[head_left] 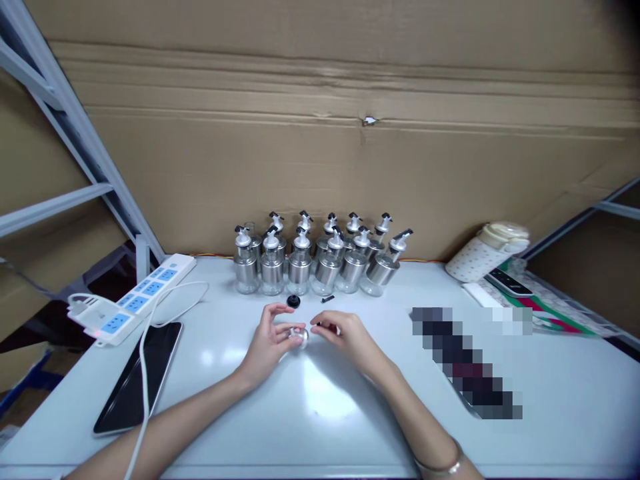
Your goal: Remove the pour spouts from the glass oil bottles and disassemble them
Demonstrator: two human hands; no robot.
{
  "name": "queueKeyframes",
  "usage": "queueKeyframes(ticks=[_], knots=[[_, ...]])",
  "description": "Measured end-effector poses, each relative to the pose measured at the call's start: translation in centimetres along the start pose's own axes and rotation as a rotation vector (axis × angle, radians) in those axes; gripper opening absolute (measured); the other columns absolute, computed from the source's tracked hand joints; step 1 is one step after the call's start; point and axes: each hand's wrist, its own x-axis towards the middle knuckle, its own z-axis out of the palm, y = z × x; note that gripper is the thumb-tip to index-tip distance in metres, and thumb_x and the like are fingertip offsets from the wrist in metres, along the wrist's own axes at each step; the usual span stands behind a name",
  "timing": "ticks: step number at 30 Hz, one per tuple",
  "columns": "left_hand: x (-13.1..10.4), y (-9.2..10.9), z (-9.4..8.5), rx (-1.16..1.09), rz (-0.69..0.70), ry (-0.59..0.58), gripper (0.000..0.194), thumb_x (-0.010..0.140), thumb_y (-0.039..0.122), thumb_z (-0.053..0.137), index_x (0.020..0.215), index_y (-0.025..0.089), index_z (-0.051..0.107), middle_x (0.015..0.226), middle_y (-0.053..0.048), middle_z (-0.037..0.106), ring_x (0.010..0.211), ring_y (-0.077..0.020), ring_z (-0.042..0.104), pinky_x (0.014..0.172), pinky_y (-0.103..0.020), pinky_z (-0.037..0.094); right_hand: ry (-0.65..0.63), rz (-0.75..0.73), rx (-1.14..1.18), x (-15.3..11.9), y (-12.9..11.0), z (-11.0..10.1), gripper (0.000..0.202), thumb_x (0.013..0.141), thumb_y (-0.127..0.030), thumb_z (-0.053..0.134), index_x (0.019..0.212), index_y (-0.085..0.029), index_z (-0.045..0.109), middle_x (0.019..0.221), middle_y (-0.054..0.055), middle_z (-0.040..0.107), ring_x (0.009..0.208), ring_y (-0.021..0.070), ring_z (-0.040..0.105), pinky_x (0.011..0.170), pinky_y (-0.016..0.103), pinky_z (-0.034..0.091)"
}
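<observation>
My left hand pinches a small silvery pourer cap just above the tabletop, its other fingers raised. Close beside the cap on the right, my right hand has thumb and fingers closed together; something small and dark seems to show at the tips, too small to name. Beyond the hands lie a round black stopper and a short black lever. Behind these stand several glass bottles with steel sleeves, most topped by silver pourers with black levers. One in the back row at left appears to have no pourer.
A white power strip and a dark tablet lie at left, with a white cable crossing the tablet. At right are a cream flask, a black device and a pixelated dark object. Cardboard stands behind the table.
</observation>
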Motion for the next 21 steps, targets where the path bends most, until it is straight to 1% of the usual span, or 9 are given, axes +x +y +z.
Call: queueKeyframes(ticks=[2, 4, 6, 8, 10, 12, 14, 16, 21], knots=[[0.0, -0.1, -0.1, -0.009, 0.013, -0.029, 0.057, 0.067, 0.027, 0.075, 0.110, 0.027, 0.037, 0.137, -0.008, 0.036, 0.110, -0.0239, 0.061, 0.087, -0.036, 0.054, 0.007, 0.005, 0.042, 0.5, -0.4, -0.8, 0.013, 0.085, -0.026, 0.057, 0.084, -0.018, 0.068, 0.066, 0.001, 0.065, 0.060, 0.0130, 0.057, 0.058, 0.023, 0.041], [0.0, 0.0, -0.1, -0.020, 0.012, -0.075, 0.070, 0.067, 0.025, 0.075, 0.122, 0.033, 0.032, 0.148, -0.009, 0.023, 0.118, -0.0262, 0.056, 0.087, -0.036, 0.054, -0.057, -0.008, 0.073, 1.1, -0.8, -1.3, 0.013, 0.086, -0.024, 0.055, 0.086, -0.018, 0.067, 0.066, 0.001, 0.065, 0.061, 0.0129, 0.058, 0.060, 0.023, 0.043], [0.0, 0.1, -0.2, -0.039, -0.011, -0.124, 0.091, 0.066, 0.023, 0.076, 0.135, 0.041, 0.019, 0.155, -0.010, 0.009, 0.117, -0.0262, 0.056, 0.084, -0.035, 0.055, -0.142, -0.039, 0.105, 1.7, -1.1, -1.2, 0.015, 0.088, -0.023, 0.053, 0.088, -0.019, 0.067, 0.066, 0.001, 0.066, 0.061, 0.0127, 0.059, 0.062, 0.024, 0.044], [0.0, 0.2, -0.1, -0.067, -0.038, -0.155, 0.109, 0.065, 0.022, 0.077, 0.140, 0.049, 0.002, 0.157, -0.010, 0.000, 0.108, -0.0218, 0.061, 0.079, -0.033, 0.057, -0.177, -0.087, 0.153, 2.1, -1.2, -0.8, 0.015, 0.087, -0.024, 0.055, 0.085, -0.018, 0.069, 0.069, 0.001, 0.066, 0.063, 0.0125, 0.060, 0.063, 0.024, 0.045], [0.0, 0.3, -0.1, -0.096, -0.065, -0.177, 0.119, 0.064, 0.019, 0.078, 0.139, 0.054, -0.008, 0.157, -0.011, -0.004, 0.096, -0.0157, 0.063, 0.075, -0.030, 0.056, -0.175, -0.124, 0.211, 2.3, -1.1, 0.0, 0.015, 0.084, -0.026, 0.060, 0.082, -0.017, 0.072, 0.073, 0.003, 0.067, 0.065, 0.0127, 0.059, 0.064, 0.024, 0.046], [0.0, 0.3, -0.1, -0.120, -0.086, -0.211, 0.124, 0.062, 0.015, 0.078, 0.138, 0.056, -0.011, 0.157, -0.011, -0.005, 0.088, -0.0107, 0.063, 0.071, -0.027, 0.056, -0.184, -0.124, 0.265, 2.2, -0.9, 0.6, 0.015, 0.082, -0.025, 0.062, 0.084, -0.017, 0.074, 0.077, 0.004, 0.067, 0.069, 0.0131, 0.060, 0.065, 0.024, 0.046], [-0.1, 0.2, 0.0, -0.133, -0.098, -0.250, 0.125, 0.061, 0.011, 0.078, 0.137, 0.057, -0.011, 0.157, -0.011, -0.006, 0.083, -0.0075, 0.062, 0.069, -0.024, 0.055, -0.225, -0.089, 0.303, 1.9, -0.7, 1.0, 0.017, 0.083, -0.021, 0.060, 0.090, -0.017, 0.075, 0.078, 0.005, 0.067, 0.069, 0.0131, 0.060, 0.065, 0.024, 0.047], [-0.2, 0.1, 0.0, -0.137, -0.096, -0.270, 0.125, 0.061, 0.008, 0.077, 0.136, 0.058, -0.009, 0.157, -0.011, -0.008, 0.081, -0.0070, 0.062, 0.068, -0.024, 0.055, -0.273, -0.057, 0.332, 1.6, -0.6, 1.0, 0.020, 0.082, -0.017, 0.059, 0.093, -0.017, 0.075, 0.078, 0.005, 0.067, 0.067, 0.0125, 0.059, 0.065, 0.024, 0.047], [-0.3, 0.3, -0.1, -0.107, -0.070, -0.279, 0.121, 0.063, 0.008, 0.076, 0.136, 0.060, -0.004, 0.157, -0.007, -0.010, 0.091, -0.0130, 0.063, 0.066, -0.024, 0.055, -0.317, 0.045, 0.499, 1.4, -0.2, 0.8, 0.021, 0.076, -0.018, 0.062, 0.092, -0.016, 0.075, 0.075, 0.003, 0.067, 0.062, 0.0112, 0.058, 0.061, 0.024, 0.047]])
